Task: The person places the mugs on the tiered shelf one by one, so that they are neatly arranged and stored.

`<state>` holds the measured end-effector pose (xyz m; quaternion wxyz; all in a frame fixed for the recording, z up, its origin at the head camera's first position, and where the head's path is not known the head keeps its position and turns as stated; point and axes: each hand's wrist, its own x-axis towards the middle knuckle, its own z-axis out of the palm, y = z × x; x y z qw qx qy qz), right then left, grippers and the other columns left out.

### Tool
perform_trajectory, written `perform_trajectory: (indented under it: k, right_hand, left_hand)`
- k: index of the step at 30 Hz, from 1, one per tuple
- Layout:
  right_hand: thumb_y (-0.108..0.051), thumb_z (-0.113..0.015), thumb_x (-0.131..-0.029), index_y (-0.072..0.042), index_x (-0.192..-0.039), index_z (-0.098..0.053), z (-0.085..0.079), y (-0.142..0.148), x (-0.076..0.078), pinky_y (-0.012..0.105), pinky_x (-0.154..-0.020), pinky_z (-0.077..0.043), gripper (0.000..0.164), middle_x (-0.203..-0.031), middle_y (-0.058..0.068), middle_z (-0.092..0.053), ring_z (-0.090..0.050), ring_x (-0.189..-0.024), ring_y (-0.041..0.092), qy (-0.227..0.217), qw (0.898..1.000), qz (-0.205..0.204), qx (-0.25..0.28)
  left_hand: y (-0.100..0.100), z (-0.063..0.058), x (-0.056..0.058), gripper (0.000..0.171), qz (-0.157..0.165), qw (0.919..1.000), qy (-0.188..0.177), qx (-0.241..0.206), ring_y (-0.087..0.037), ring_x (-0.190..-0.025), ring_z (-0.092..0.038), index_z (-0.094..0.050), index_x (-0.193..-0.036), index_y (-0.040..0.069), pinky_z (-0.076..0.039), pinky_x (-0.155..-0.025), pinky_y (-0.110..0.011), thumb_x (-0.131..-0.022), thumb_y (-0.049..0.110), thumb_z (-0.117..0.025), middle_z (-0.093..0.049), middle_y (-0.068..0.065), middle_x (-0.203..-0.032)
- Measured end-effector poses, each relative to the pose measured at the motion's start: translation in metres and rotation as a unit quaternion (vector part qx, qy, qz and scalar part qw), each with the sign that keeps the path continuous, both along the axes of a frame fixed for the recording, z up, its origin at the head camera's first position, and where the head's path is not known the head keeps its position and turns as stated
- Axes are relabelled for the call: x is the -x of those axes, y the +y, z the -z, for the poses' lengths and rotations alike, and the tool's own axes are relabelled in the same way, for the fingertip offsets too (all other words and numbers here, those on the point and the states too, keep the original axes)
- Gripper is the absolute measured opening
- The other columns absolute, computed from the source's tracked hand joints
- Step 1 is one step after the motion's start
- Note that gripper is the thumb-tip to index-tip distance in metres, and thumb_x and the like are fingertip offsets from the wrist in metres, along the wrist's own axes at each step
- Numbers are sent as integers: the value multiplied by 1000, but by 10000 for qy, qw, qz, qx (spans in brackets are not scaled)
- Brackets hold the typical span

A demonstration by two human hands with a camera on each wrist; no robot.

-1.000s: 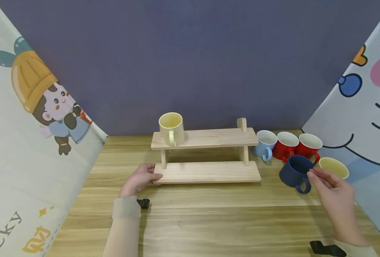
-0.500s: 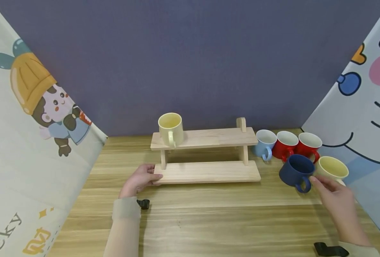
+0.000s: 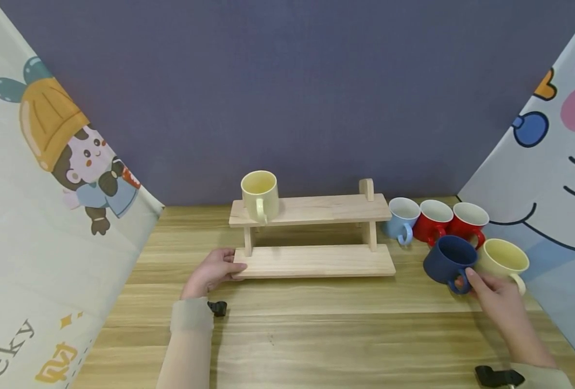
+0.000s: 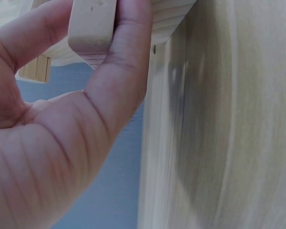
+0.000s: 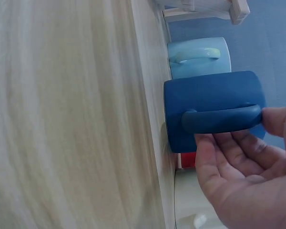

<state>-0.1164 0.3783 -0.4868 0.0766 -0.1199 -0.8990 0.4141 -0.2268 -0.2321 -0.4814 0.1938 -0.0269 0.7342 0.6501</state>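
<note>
At the left end of the two-tier wooden rack (image 3: 316,259), my left hand (image 3: 212,271) grips the lower board, thumb on top and fingers beneath; the left wrist view shows the board's end (image 4: 91,28) between them. My right hand (image 3: 498,302) is at the handle of a dark blue mug (image 3: 447,259), which stands upright on the table. In the right wrist view the thumb touches the top of the mug's handle (image 5: 221,119) and the curled fingers (image 5: 207,157) reach in behind it. A pale yellow mug (image 3: 263,197) stands on the rack's upper board at the left.
Behind the dark blue mug stand a light blue mug (image 3: 401,219) and two red mugs (image 3: 428,224), close together. Another yellow mug (image 3: 503,259) is just right of it, beside my right hand. A dark back wall (image 3: 287,97) and printed side panels border the wooden table (image 3: 316,335).
My right hand has lowered from the dark blue mug's rim to its handle, and its fingers have gone in behind the handle. The left hand and the rack keep their places.
</note>
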Motion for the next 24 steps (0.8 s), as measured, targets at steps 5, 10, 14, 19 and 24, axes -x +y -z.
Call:
perform_trajectory:
  k: [5, 10, 14, 19, 24]
  right_hand:
    - [-33, -54, -108, 23, -117, -63, 5, -3, 1, 11, -66, -54, 57, -87, 1, -76, -60, -82, -12, 357, 9964, -314, 701]
    - [-29, -56, -107, 21, -115, -65, 8, -4, 0, 13, -69, -55, 52, -88, -4, -75, -64, -86, -9, 529, 9916, -426, 1100]
    - [-31, -56, -107, 17, -113, -68, 8, -5, -1, 14, -67, -55, 50, -89, -3, -76, -63, -86, -10, 508, 9930, -395, 996]
    - [-33, -56, -107, 17, -114, -68, 10, -6, -1, 14, -65, -54, 52, -88, -6, -75, -61, -85, -12, 513, 9958, -307, 693]
    - [-33, -56, -107, 16, -112, -69, 13, -7, 0, 12, -66, -53, 51, -87, -6, -76, -62, -85, -12, 524, 9947, -242, 852]
  left_hand:
    - [-1, -1, -2, 73, 54, 10000, 0, -68, -22, -89, -62, -18, -150, -21, -60, -86, -42, -96, -6, -66, -52, -30, -125]
    - [-1, -1, -2, 75, 114, 9999, 60, -71, -19, -82, -58, -16, -150, -21, -60, -86, -43, -97, -6, -65, -51, -29, -123]
    - [-1, -1, -2, 75, 49, 10000, 30, -20, -19, -82, -57, -16, -151, -20, -60, -86, -42, -96, -6, -65, -45, -34, -133]
    - [-2, -2, -2, 77, 48, 10000, 3, -19, -21, -88, -59, -14, -151, -20, -59, -87, -42, -97, -5, -66, -38, -37, -143]
    - [-1, -2, -1, 76, 62, 10000, -20, -42, -22, -89, -60, -15, -152, -20, -59, -87, -42, -97, -5, -66, -39, -37, -143]
